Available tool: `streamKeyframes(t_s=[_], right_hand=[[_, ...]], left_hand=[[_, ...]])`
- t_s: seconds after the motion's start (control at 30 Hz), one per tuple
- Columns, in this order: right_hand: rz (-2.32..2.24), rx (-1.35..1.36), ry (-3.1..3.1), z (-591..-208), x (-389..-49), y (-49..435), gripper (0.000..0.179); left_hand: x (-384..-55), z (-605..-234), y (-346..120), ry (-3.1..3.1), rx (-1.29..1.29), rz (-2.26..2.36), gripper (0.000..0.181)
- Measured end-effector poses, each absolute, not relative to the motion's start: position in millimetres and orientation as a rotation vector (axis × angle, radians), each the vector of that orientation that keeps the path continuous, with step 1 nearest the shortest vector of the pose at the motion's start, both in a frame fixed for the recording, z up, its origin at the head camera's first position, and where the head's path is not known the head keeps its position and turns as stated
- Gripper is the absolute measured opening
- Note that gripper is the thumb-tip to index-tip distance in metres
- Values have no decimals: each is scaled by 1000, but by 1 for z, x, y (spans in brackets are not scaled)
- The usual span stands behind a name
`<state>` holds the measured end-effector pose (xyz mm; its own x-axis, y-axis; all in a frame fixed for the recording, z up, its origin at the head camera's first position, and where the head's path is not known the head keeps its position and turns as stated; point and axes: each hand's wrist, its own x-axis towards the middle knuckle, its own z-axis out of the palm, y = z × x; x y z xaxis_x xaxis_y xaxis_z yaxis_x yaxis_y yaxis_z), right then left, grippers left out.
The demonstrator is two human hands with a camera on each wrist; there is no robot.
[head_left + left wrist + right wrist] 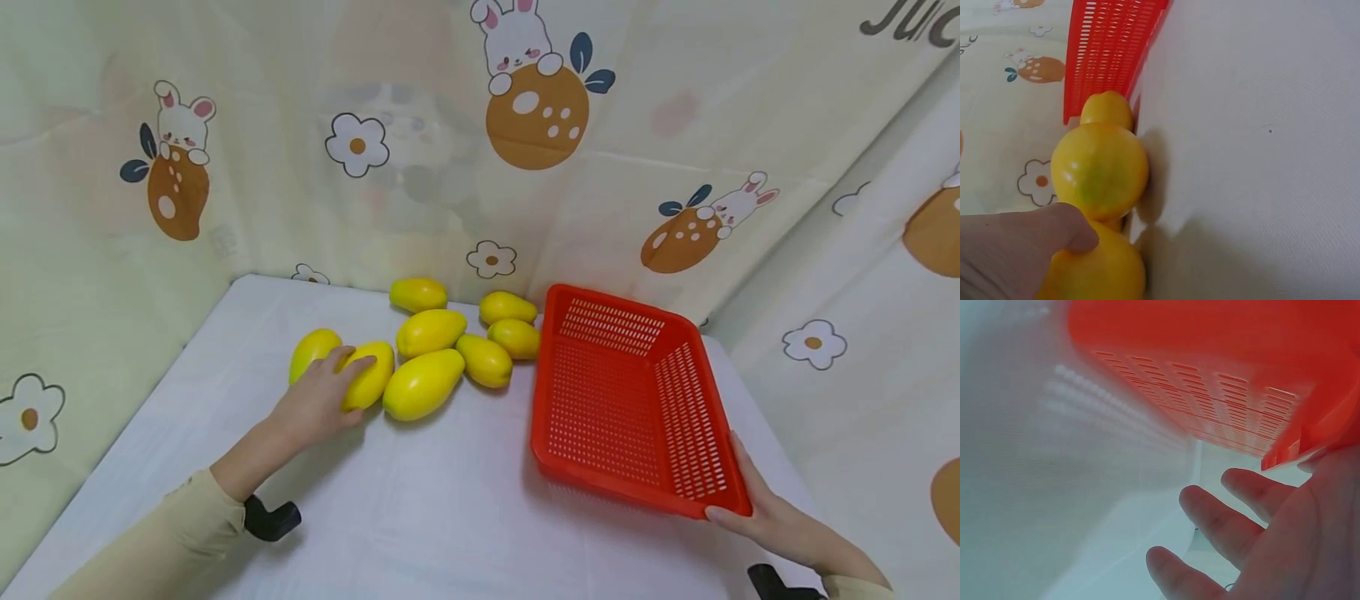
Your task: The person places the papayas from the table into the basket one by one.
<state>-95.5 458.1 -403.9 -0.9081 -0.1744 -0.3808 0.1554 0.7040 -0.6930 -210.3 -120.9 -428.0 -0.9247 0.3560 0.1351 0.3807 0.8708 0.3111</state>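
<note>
My left hand [324, 396] grips a yellow papaya [372, 377] from above, thumb on its near side and fingers over its top. The left wrist view shows the thumb [1072, 231] pressed against that papaya [1100, 272]. Another papaya [311, 350] lies just beyond the hand, partly hidden by it. Close to the right of the gripped fruit lies a large papaya [424, 385]. My right hand [772, 517] holds the near right corner of a red plastic basket [633, 492]. In the right wrist view, three fingers [1216, 519] extend below the basket's side [1210, 337], apart from it.
Several more papayas, including one in the middle [431, 332] and one at the back [417, 294], are grouped left of the basket. A white-covered table [465, 517] bears everything. Behind it hangs a printed curtain [420, 200] close to the back edge.
</note>
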Motion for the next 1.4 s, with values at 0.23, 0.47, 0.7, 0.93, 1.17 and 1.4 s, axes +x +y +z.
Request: streamKeyframes(t_s=[0.23, 0.47, 0.7, 0.93, 1.17, 1.4], right_hand=[[-1079, -24, 2523, -405, -96, 460, 107], [-1071, 14, 2485, -404, -94, 459, 108], [-1058, 29, 2481, -402, -94, 458, 109], [-1061, 32, 2491, -403, -94, 458, 109], [-1069, 22, 2503, -402, -95, 456, 107], [-1063, 39, 2478, -403, -95, 458, 109]], left_hand=[[-210, -424, -119, -2969, -556, -521, 68], [-206, -418, -118, -2945, -551, -531, 68], [-203, -413, -118, -2931, -542, -532, 69], [-200, -410, -118, -2901, -556, -548, 68], [-198, -409, -119, -2862, -558, -564, 67], [-194, -404, -118, -2849, -554, -571, 68]])
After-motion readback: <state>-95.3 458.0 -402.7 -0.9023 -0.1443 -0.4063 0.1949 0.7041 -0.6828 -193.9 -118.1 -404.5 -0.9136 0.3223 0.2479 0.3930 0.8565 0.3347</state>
